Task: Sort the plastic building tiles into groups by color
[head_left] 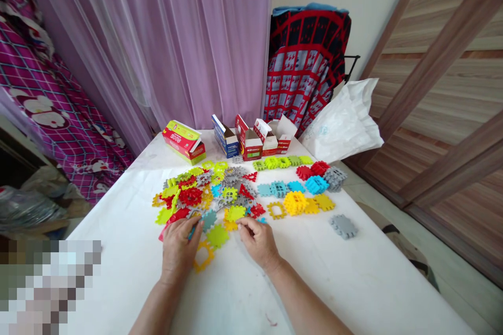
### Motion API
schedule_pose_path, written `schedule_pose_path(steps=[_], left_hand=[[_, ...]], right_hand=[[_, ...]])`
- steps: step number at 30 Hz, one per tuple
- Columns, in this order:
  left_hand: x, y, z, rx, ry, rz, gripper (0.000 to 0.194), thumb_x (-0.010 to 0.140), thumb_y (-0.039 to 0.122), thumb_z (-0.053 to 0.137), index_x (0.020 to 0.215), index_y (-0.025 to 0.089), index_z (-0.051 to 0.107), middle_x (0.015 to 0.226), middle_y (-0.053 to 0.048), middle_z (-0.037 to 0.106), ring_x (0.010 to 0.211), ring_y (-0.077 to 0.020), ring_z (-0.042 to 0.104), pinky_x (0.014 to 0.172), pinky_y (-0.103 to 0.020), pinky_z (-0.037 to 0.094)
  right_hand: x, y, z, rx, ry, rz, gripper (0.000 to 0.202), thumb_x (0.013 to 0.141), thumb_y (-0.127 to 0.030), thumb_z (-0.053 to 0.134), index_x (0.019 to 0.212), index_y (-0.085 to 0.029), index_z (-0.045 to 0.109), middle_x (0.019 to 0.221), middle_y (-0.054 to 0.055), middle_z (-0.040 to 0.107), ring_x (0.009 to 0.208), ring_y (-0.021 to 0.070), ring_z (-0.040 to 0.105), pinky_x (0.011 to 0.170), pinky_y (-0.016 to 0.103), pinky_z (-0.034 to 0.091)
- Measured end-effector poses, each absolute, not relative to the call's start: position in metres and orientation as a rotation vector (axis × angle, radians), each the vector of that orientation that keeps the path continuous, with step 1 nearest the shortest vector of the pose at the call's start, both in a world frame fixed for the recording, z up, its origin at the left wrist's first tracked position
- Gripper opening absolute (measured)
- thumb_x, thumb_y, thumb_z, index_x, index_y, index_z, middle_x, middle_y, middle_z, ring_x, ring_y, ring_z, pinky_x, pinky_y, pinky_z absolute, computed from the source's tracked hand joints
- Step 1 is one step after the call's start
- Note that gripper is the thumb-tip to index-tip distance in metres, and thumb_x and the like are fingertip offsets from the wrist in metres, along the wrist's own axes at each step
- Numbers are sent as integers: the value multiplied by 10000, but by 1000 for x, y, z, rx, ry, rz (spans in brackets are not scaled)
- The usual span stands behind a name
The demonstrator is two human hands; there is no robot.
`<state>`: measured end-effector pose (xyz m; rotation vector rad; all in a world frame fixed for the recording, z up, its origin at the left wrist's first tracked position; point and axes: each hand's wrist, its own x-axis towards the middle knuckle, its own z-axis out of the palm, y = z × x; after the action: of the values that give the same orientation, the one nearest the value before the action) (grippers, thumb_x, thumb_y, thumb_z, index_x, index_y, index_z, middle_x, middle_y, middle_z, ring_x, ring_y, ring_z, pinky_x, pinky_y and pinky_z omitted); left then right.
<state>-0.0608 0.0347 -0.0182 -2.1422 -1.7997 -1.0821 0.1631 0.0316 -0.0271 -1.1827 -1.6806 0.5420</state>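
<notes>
My left hand (pixel 181 241) lies at the near left edge of a heap of plastic interlocking pieces, fingers curled. A bit of a blue piece (pixel 191 233) shows between thumb and fingers. Beside that thumb are a teal square piece (pixel 209 219), a lime square piece (pixel 217 236) and a yellow open frame piece (pixel 204 256). My right hand (pixel 257 241) is pinched closed at the heap's near right side, by a yellow piece (pixel 230 224) and a lime piece (pixel 236 213). What its fingertips hold, if anything, is hidden. Red, grey and lime pieces (pixel 190 197) overlap behind both hands.
To the right lie sorted groups: lime pieces (pixel 282 163), red pieces (pixel 313 169), blue pieces (pixel 316 184), yellow pieces (pixel 295 203) and a grey stack (pixel 343 226). Several open boxes (pixel 249 144) line the white table's (pixel 314 277) back edge, near a white bag (pixel 341 124).
</notes>
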Motion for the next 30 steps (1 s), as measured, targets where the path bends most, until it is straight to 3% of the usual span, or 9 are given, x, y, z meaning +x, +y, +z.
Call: schedule_pose_path(steps=[8,14,30], left_hand=[[-62,32,-16,-2032,-1999,-1356,332,846,492,532,870,230,735,809,-32,754,732,-188,691,684,-286,534],[-60,30,-18,-2027,-2143,-1400,323,836,482,533,932,250,735,737,3,750,558,-147,641,551,-241,507],[-51,29,-16,-1964,-2437,-1937,456,722,566,615,931,179,738,614,-11,696,504,-140,603,491,-243,499]], right_hand=[[162,31,-30,-1170,-1729,498,258,858,-270,476,873,-203,724,692,28,719,560,129,628,602,200,493],[161,31,-29,-1180,-1751,482,248,854,-261,484,867,-203,724,666,21,713,547,122,621,576,191,474],[162,29,-27,-1174,-1793,474,249,868,-261,481,879,-211,725,705,25,730,561,129,642,580,196,477]])
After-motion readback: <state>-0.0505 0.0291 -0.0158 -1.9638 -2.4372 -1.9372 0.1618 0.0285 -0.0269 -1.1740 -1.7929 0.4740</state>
